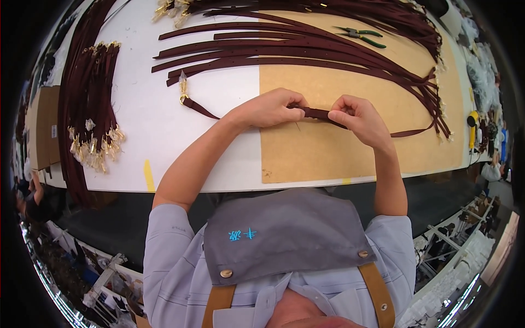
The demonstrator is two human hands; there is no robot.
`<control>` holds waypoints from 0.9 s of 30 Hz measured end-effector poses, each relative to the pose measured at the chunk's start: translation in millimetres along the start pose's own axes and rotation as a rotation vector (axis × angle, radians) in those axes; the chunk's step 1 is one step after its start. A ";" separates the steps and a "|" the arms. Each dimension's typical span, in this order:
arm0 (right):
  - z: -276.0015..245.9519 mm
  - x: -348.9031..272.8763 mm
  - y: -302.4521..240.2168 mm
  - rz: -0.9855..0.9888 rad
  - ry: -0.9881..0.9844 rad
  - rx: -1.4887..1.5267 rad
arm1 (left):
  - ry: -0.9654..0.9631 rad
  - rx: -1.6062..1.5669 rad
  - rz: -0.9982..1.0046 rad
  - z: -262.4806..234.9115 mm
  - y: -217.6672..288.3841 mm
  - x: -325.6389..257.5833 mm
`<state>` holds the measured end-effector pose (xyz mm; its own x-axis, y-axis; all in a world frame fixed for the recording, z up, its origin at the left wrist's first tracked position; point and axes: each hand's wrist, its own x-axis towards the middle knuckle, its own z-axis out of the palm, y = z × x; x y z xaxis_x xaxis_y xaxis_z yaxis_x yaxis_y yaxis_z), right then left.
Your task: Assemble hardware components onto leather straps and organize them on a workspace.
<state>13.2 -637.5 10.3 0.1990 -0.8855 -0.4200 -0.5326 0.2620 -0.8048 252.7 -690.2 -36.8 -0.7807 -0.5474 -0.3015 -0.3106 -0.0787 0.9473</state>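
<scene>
A dark maroon strap (316,113) is stretched between my two hands above the brown sheet on the table. My left hand (272,108) pinches it on one side, thumb and fingers closed. On the other side my right hand (361,117) grips the same strap between thumb and fingertips. One strap end runs left under my left wrist to a gold clasp (184,98) in clear wrapping. Its other end extends past my right wrist toward the gathered straps. Beyond my hands, several loose maroon straps (284,61) lie side by side.
Green-handled pliers (363,37) lie at the far right on the brown sheet (311,158). Bundled straps with gold hardware (98,143) hang together at the left. More straps (377,15) are piled at the back. A cardboard box (45,128) stands beyond the left edge.
</scene>
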 end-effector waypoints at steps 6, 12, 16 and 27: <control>21.1 12.4 -4.4 0.012 0.018 0.028 | -0.048 -0.037 -0.008 -0.6 -13.0 9.4; 9.4 34.3 -13.0 -0.213 -0.007 0.037 | -0.010 -0.115 -0.012 -12.7 -6.0 -0.5; -27.1 42.9 7.0 -0.266 0.003 0.147 | -0.059 -0.380 0.018 -24.5 -1.1 -8.0; 12.6 51.7 16.7 -0.062 -0.291 0.450 | -0.047 -0.209 0.007 -22.2 -4.8 -2.9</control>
<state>25.0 -674.1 -30.1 0.4726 -0.7782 -0.4136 -0.1205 0.4078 -0.9051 268.5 -706.7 -38.1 -0.8087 -0.5092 -0.2945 -0.1892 -0.2490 0.9499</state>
